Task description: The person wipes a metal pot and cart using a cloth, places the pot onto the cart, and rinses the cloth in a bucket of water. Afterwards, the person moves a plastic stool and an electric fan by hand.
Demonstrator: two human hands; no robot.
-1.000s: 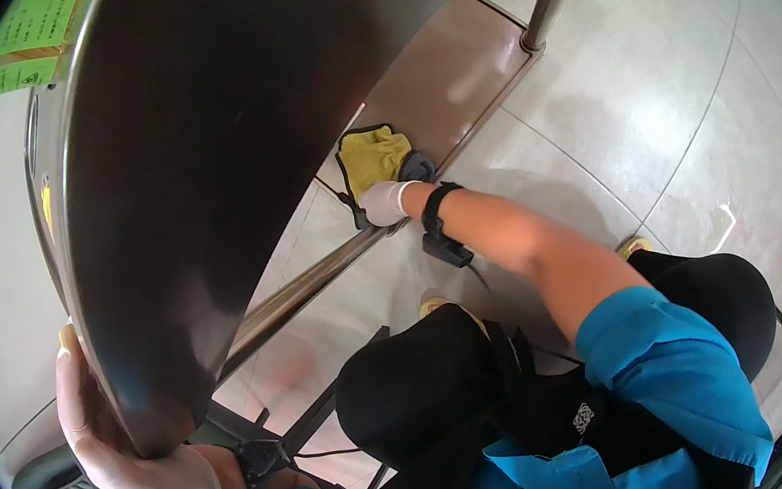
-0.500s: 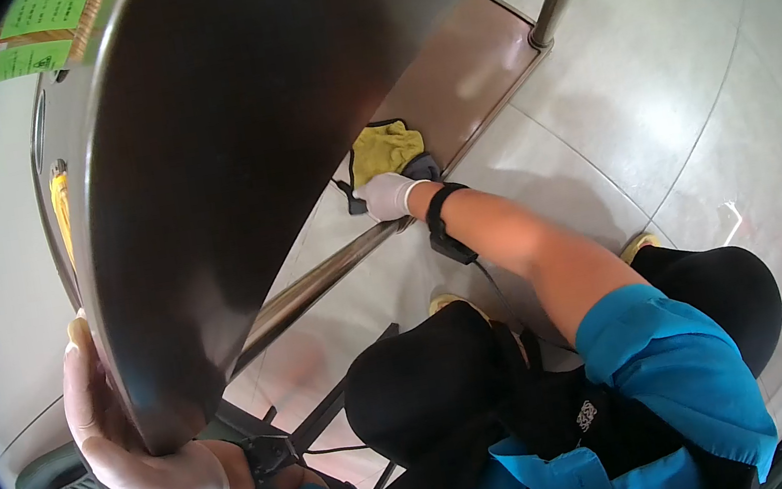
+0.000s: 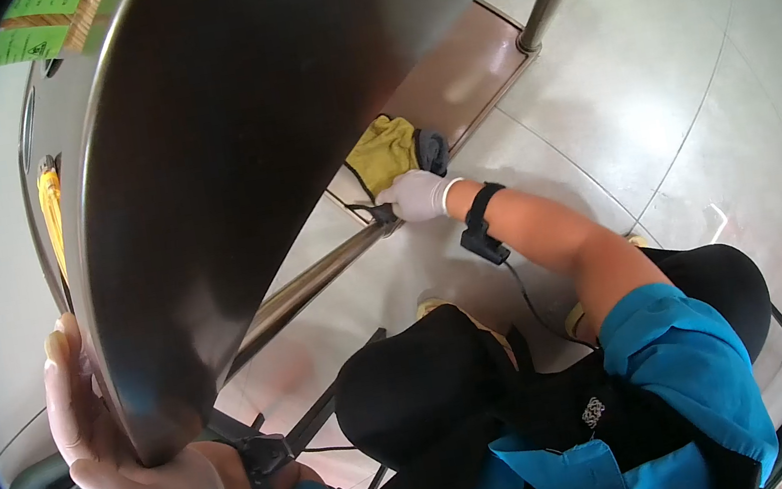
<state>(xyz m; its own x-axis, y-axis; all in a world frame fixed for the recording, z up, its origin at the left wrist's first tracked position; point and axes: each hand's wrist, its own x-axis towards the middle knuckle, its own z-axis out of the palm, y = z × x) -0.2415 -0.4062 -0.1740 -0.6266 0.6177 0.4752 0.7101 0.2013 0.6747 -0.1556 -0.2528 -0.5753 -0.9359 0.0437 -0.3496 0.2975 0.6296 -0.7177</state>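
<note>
Yellow-and-grey cloth, one, at low brown panel

Item 1. Soft yellow-and-grey cloth with dark edging (image 3: 386, 156): lies on the near end of a glossy reddish-brown flat panel (image 3: 468, 81), beside the foot of a round, shiny metal tube (image 3: 333, 261).

Item 2. My white-gloved right hand (image 3: 416, 196): fingers pressed together, pinching the cloth's near edge; thumb hidden.

Item 3. My white-gloved left hand (image 3: 108, 449): fingers close together, curled about the rim of a large, dark brown curved board (image 3: 228, 168). How firmly it grips, I cannot tell.

Handling note, my judgement: the cloth works best with my fingers kept together, the folded grey part spread flat, the loose dark edging clear of the tube's foot; my left hand serves as a steady prop.

Markings. Two bright green paper labels (image 3: 27, 44), upper left: dark printed lines, too small to read; a small emblem on the lower. White line-drawn emblem (image 3: 593, 412) on my black apron (image 3: 548, 413): no letters I can make out. Brands: none legible.
</note>
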